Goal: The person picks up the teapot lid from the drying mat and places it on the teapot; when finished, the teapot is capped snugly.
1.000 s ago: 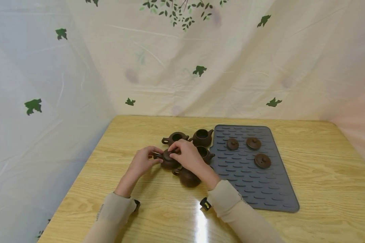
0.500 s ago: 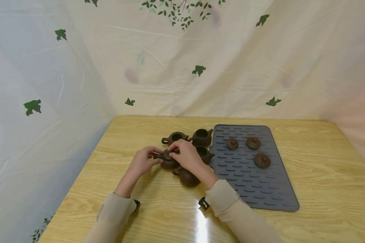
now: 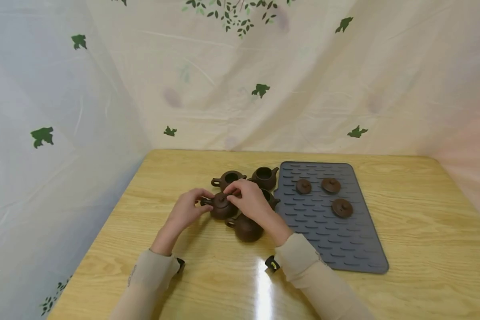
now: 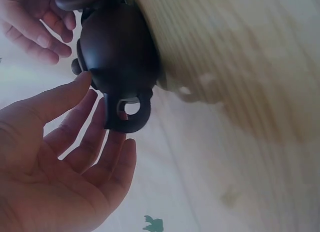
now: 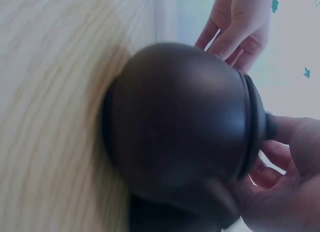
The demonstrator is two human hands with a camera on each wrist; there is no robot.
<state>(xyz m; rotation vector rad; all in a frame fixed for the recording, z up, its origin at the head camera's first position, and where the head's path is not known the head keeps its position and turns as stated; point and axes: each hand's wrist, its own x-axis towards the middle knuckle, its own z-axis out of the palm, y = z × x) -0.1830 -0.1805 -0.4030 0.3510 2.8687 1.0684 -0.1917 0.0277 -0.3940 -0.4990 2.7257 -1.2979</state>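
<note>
Left hand: the left hand (image 3: 184, 211) grips the lidded pot (image 3: 222, 211) at its handle (image 4: 134, 124), fingers curved round behind it and thumb on the body by the lid's edge; a light hold, not a full fist.
Right hand: the right hand (image 3: 251, 199) hangs at the pot's right, fingers loosely bent around a gap with nothing held; whether a fingertip touches the knob (image 5: 271, 127) cannot be told.
Lidded pot: upright on the table (image 3: 416, 213), handle to the left; its lid (image 5: 254, 111) looks seated.
Knob risk: should a right finger catch the knob while drawing off, the lid could tip or slide.
Handle risk: a pull from the left, with only thumb and fingers steadying, might tilt the pot.
Crowding risk: the near pot (image 3: 248, 231) stands just beside, partly under the right wrist; a low sweep could knock it.
Other pots: far-left pot (image 3: 228, 181), far-right pot (image 3: 265, 178) and right pot (image 3: 271, 201) lack lids; the near pot's top is hidden.
Loose lids: three loose lids (image 3: 342, 208) lie knob-up on the mat (image 3: 324, 240), well apart from both hands.
</note>
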